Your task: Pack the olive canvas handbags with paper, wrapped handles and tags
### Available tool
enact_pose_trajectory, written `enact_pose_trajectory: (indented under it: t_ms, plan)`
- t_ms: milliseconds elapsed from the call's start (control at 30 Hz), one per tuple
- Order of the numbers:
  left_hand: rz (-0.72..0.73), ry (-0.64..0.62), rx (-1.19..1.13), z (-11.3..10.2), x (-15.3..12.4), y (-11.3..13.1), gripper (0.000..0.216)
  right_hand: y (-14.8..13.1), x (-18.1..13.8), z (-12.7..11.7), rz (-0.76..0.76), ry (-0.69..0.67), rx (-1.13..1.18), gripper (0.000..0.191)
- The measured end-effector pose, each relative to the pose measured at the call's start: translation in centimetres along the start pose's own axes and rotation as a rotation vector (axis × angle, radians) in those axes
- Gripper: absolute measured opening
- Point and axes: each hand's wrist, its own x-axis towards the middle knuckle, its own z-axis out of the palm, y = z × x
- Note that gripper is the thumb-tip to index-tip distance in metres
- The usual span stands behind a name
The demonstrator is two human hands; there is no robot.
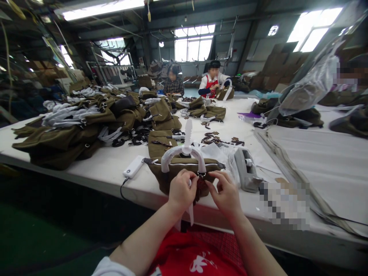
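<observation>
An olive fabric handbag (163,180) stands in front of me at the table's edge, its silver zip along the top. Its upright handle (169,155) is wrapped in white. Below the handle's right end, at a metal ring (202,174), hangs a dark reddish piece (202,184). My left hand (183,191) is closed in a pinch at this piece. Opposite it, my right hand (225,193) has its thumb and index finger curled in by the ring; what lies between their tips is too small to make out. A white strip (191,214) dangles below my left hand.
A white power bank (133,167) with a cable lies left of the bag. To the right is a grey tape dispenser (245,170). Dark charms (211,138) lie behind the bag. Olive bags (60,143) are heaped at left. Co-workers (211,84) sit across the table.
</observation>
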Motion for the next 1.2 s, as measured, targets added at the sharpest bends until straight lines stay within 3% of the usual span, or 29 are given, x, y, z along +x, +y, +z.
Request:
enact_pose_trajectory:
  t_ms: [133,233,333,500,600,733,933,1100,1200]
  plan:
    - [-0.054,0.01,-0.22,-0.9,-0.4,0.4,0.017,-0.5,0.5,-0.3,-0.17,-0.15,0.099,0.023]
    - [-0.16,-0.046,-0.411,-0.5,-0.4,-0.1,0.019,-0.2,0.9,0.0,-0.176,-0.2,0.181,0.016]
    - [-0.215,-0.048,-0.439,0.2,-0.3,-1.0,0.022,0.2,0.9,0.3,-0.082,-0.202,0.278,0.02]
    - [-0.146,-0.157,-0.082,1.4,-0.9,-1.3,0.016,0.4,0.6,0.6,0.109,-0.158,0.419,0.028]
    - [-0.14,-0.168,0.011,2.5,-1.0,-0.8,0.019,0.2,0.4,0.9,0.158,-0.166,0.499,0.031]
    - [-0.181,-0.157,-0.093,3.0,-0.4,-0.7,0.017,0.4,0.3,0.8,0.195,-0.177,0.518,0.034]
    - [-0.249,-0.206,-0.2,2.0,0.2,-1.4,0.01,1.3,1.0,-0.4,0.192,-0.177,0.429,0.034]
    - [-0.249,-0.262,-0.216,1.6,0.2,-2.0,0.014,0.9,1.4,-0.4,0.446,-0.174,0.718,0.04]
    - [-0.262,-0.273,-0.251,1.6,0.2,-2.1,0.016,0.7,1.4,-0.1,0.507,-0.141,0.824,0.043]
